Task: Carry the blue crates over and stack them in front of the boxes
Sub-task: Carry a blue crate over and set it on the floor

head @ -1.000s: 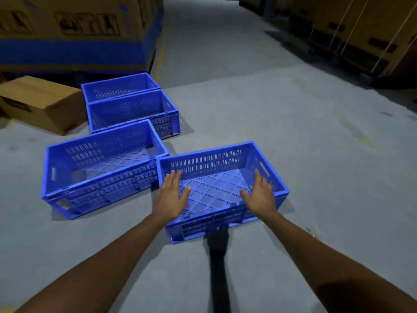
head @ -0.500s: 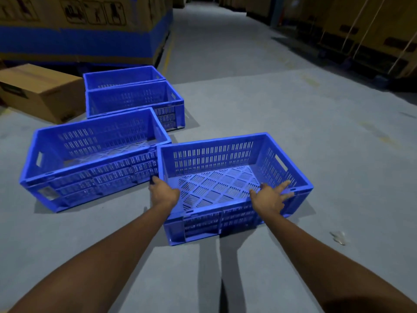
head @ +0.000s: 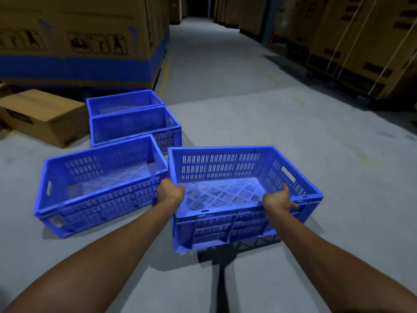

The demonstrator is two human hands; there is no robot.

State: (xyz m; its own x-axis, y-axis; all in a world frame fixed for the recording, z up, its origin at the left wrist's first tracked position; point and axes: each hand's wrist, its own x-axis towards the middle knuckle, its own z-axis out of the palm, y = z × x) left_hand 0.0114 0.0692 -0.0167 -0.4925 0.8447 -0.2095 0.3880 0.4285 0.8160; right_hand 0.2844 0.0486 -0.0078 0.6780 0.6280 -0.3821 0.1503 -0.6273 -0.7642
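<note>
I hold an empty blue slatted crate point(head: 225, 168) by its near rim, lifted a little off the floor with its shadow beneath. My left hand point(head: 170, 192) grips the near left corner and my right hand point(head: 278, 199) grips the near right part of the rim. To its left a second blue crate point(head: 99, 199) rests on the floor. Behind that stand two more blue crates, one point(head: 135, 127) in front of the other point(head: 121, 102), close to the big cardboard boxes point(head: 79, 37).
A small brown carton point(head: 42, 116) lies on the floor left of the far crates. Tall strapped boxes point(head: 349, 41) line the right side. A grey concrete aisle point(head: 214, 64) runs straight ahead between them.
Both hands went from hovering open over the crate to gripping its near rim. The crate has come up off the floor and nearer to me.
</note>
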